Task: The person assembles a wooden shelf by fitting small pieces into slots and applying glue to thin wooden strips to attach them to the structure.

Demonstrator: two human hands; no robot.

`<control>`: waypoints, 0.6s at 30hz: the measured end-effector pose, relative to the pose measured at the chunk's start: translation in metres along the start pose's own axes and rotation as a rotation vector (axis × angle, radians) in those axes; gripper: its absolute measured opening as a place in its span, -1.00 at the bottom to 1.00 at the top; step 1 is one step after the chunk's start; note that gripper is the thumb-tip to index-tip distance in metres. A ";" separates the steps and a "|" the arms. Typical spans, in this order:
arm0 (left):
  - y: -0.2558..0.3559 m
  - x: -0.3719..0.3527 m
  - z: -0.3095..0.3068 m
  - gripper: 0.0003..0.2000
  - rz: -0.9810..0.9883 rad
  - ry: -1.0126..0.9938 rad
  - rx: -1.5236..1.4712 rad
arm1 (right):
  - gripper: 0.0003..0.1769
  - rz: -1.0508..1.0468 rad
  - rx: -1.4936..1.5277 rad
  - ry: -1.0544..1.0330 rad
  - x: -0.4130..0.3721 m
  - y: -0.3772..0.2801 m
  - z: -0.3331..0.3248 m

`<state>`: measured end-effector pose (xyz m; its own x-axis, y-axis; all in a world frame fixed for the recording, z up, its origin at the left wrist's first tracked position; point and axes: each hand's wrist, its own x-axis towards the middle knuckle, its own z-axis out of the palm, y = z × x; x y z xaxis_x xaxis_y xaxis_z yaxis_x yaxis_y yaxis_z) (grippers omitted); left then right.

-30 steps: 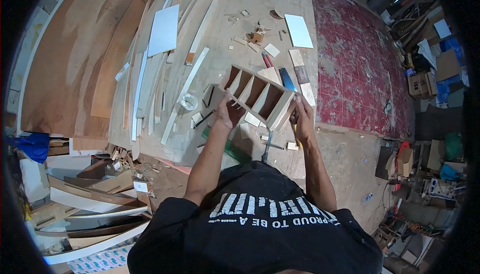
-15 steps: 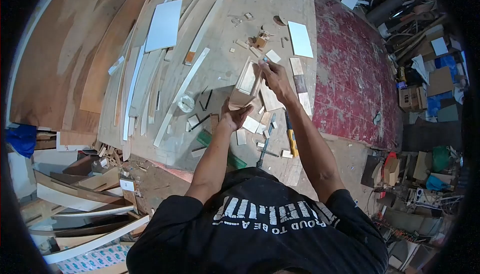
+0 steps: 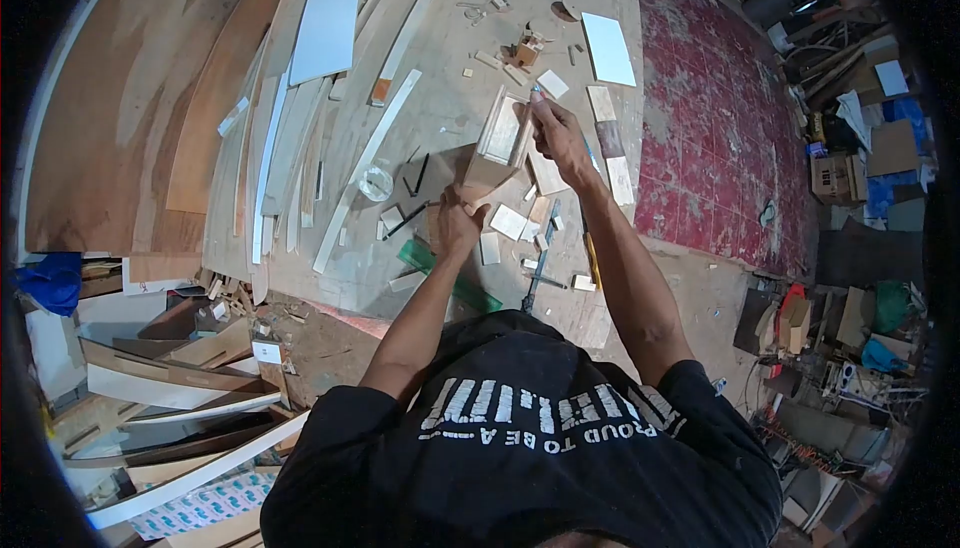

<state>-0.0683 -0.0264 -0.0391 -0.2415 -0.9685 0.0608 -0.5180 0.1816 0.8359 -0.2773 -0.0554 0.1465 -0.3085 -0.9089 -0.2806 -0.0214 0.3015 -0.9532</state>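
A small wooden box point(image 3: 497, 148) with a raised rim is tilted above the worktable point(image 3: 420, 128). My left hand point(image 3: 461, 220) grips its near lower end, fingers closed round the edge. At its far right side is my right hand point(image 3: 556, 133), fingers closed, with a small bluish tip point(image 3: 537, 90) showing at the thumb; the rest of that item is hidden. Small wood blocks point(image 3: 508, 221) lie to the right of my left hand. A round clear container point(image 3: 375, 184) and dark pencil-like sticks point(image 3: 418, 176) lie to the left.
Long wooden strips point(image 3: 370, 163) and a white panel point(image 3: 326, 30) lie at the left. Another white panel point(image 3: 608, 49) is at the right edge, beside a worn red surface point(image 3: 710, 138). Green pieces point(image 3: 475, 298) and a dark clamp-like bar point(image 3: 540, 268) lie near my body.
The view has shifted slightly. The box stands a little more upright between my hands, and my right hand has moved slightly along its right side.
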 end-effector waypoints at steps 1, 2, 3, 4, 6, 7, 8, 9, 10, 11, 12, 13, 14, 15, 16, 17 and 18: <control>0.003 0.000 0.003 -0.33 0.009 0.002 0.041 | -0.41 0.001 0.000 0.003 0.000 0.003 -0.001; 0.006 0.001 0.007 -0.27 0.020 0.006 0.082 | -0.40 -0.010 -0.008 0.004 0.002 0.006 0.001; 0.007 0.003 0.013 -0.27 0.024 0.007 0.082 | -0.40 -0.025 -0.017 0.004 0.004 0.005 0.003; 0.009 0.004 0.020 -0.23 0.010 0.056 0.198 | -0.40 -0.029 -0.015 0.008 0.004 0.004 0.003; 0.020 0.007 0.027 -0.19 0.006 0.101 0.314 | -0.37 0.034 -0.014 0.004 0.004 0.001 0.003; 0.032 0.009 0.023 -0.20 -0.040 0.093 0.286 | -0.48 0.015 0.003 0.012 0.002 0.000 0.004; 0.043 0.011 0.019 -0.20 -0.086 0.085 0.258 | -0.48 0.014 0.009 0.018 0.000 -0.002 0.005; 0.039 0.012 0.023 -0.20 -0.078 0.081 0.262 | -0.48 0.004 0.002 0.018 0.000 -0.002 0.005; 0.035 0.014 0.027 -0.22 -0.083 0.101 0.251 | -0.47 -0.006 -0.004 0.019 0.000 -0.001 0.004; 0.030 0.017 0.030 -0.24 -0.086 0.122 0.241 | -0.46 -0.041 -0.018 0.018 0.000 -0.001 0.003; 0.021 0.019 0.031 -0.24 -0.076 0.122 0.245 | -0.46 -0.047 -0.011 0.023 0.000 0.001 0.003; 0.014 0.022 0.028 -0.27 0.008 0.121 0.217 | -0.46 -0.042 0.009 0.030 0.000 0.003 0.003; 0.007 0.022 0.028 -0.29 0.092 0.119 0.191 | -0.46 -0.037 0.030 0.037 -0.001 0.005 0.003; 0.029 0.021 0.010 -0.33 0.029 0.084 0.125 | -0.48 -0.041 0.041 0.053 -0.006 0.003 0.001; 0.026 0.022 0.008 -0.33 0.041 0.084 0.130 | -0.48 -0.049 0.049 0.058 -0.008 0.008 -0.002; 0.021 0.025 0.003 -0.34 0.049 0.026 0.150 | -0.50 -0.049 0.093 0.017 -0.011 0.013 -0.004; 0.016 0.028 0.001 -0.34 0.058 -0.030 0.169 | -0.52 -0.050 0.135 -0.025 -0.012 0.022 -0.007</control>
<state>-0.0842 -0.0508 -0.0245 -0.2986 -0.9503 0.0879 -0.6325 0.2660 0.7274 -0.2808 -0.0359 0.1295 -0.2868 -0.9292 -0.2332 0.0924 0.2155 -0.9721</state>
